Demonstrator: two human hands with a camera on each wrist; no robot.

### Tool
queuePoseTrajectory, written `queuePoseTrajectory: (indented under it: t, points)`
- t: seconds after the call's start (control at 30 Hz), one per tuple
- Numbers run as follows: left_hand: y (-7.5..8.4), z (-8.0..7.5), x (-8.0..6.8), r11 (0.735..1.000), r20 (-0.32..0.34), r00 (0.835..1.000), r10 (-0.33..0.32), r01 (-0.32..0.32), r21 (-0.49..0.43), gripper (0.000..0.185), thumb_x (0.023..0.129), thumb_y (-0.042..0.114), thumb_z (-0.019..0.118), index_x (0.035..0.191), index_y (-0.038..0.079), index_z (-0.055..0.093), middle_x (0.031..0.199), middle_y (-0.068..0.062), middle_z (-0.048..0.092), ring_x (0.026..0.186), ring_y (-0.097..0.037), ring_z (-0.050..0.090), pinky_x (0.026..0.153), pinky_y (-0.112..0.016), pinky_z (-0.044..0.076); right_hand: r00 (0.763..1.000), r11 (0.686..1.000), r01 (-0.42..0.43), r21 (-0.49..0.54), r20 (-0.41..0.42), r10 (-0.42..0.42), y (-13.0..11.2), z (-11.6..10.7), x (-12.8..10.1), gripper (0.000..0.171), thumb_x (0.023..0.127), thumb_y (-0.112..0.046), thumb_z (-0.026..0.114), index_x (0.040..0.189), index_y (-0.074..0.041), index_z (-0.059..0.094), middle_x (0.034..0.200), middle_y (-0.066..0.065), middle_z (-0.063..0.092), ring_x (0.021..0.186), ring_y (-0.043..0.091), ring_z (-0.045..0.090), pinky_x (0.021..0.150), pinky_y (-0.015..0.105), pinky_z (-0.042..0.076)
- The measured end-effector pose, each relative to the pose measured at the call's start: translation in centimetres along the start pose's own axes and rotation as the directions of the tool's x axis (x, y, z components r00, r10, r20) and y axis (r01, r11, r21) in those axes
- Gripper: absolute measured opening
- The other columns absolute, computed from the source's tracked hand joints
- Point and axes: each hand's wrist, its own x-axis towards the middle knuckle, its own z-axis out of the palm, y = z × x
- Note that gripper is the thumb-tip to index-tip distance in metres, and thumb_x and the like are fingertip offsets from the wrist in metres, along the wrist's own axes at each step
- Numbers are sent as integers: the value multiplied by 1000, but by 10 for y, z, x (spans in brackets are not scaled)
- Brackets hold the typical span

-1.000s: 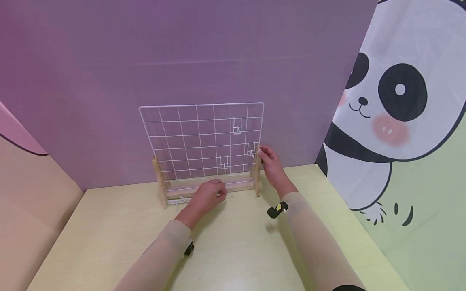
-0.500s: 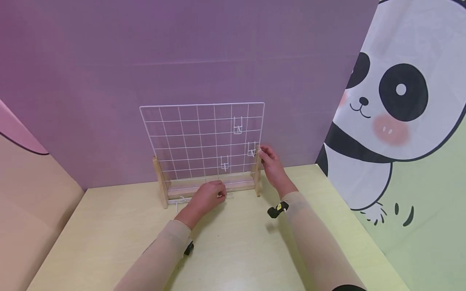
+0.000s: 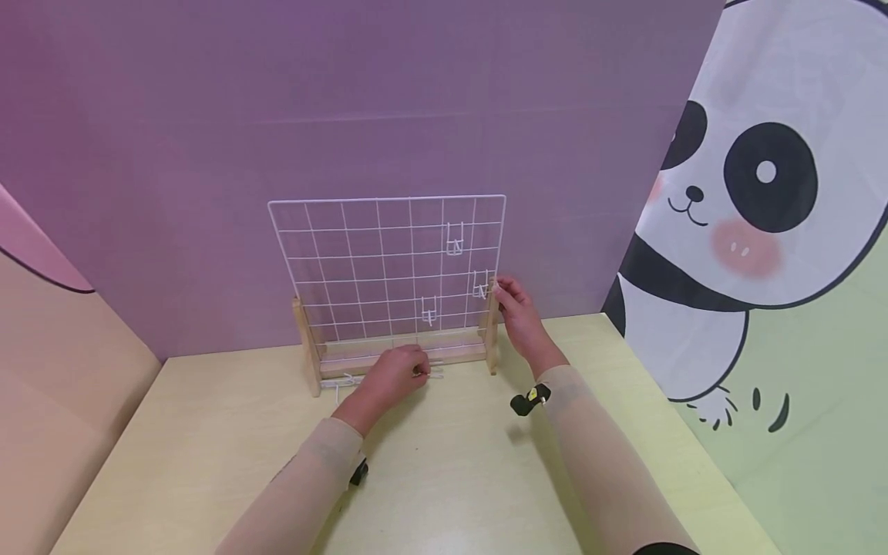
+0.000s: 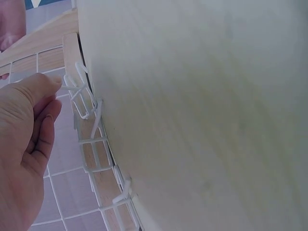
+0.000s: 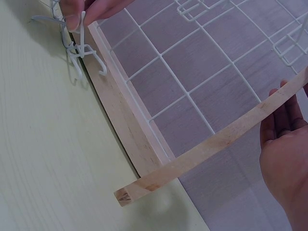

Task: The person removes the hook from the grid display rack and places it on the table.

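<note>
A white wire grid panel stands upright in a wooden stand. Pinched between thumb and index finger of my left hand is a white wire hook, low in front of the stand's crossbar; its two bent prongs show clearly in the right wrist view. My right hand holds the stand's right post near its top, fingers behind the wood. Three white hooks hang on the grid's right half, one being the upper hook. The left wrist view shows more loose hooks along the base.
The stand rests on a pale wooden table, near its back edge. Behind rises a purple backdrop. A panda print covers the wall on the right.
The hook in my left hand has turned slightly, and more of it shows to the right of the fingertips. My right hand stays on the post.
</note>
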Motion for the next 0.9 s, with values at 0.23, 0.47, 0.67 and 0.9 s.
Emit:
queuePoseTrajectory:
  t: [0.23, 0.47, 0.67, 0.9]
  points:
    - [1, 0, -1, 1000, 43, 999, -13, 13, -6, 8, 95, 4, 85, 95, 11, 80, 93, 5, 68, 88, -14, 66, 83, -32, 61, 1000, 1000, 6, -4, 5, -6, 0, 0, 0, 16, 116, -10, 55, 120, -21, 67, 113, -6, 66, 113, 13, 59, 108, 29, 44]
    - [3, -1, -3, 1000, 76, 997, -12, 14, -19, 11, 95, 13, 89, 103, 8, 83, 97, 4, 71, 91, -15, 68, 87, -33, 62, 1000, 1000, -3, -16, 6, 3, 1, -1, 1, 14, 116, -12, 55, 124, -19, 65, 117, -5, 64, 115, 14, 58, 109, 30, 44]
    - [1, 1, -3, 1000, 97, 995, -7, 9, -22, 12, 94, 15, 90, 103, 9, 84, 95, 5, 69, 88, -13, 65, 85, -31, 60, 1000, 1000, -3, -8, 8, 3, 2, -2, 2, 14, 116, -11, 54, 126, -17, 63, 119, -3, 63, 115, 15, 58, 109, 31, 44]
    - [0, 1, -2, 999, 113, 993, -22, 27, -37, 10, 93, 11, 90, 99, 9, 82, 91, 6, 68, 84, -11, 61, 82, -30, 58, 1000, 1000, -2, 9, 1, 2, 2, -1, 2, 16, 116, -10, 55, 122, -20, 65, 117, -4, 64, 114, 14, 58, 109, 30, 44]
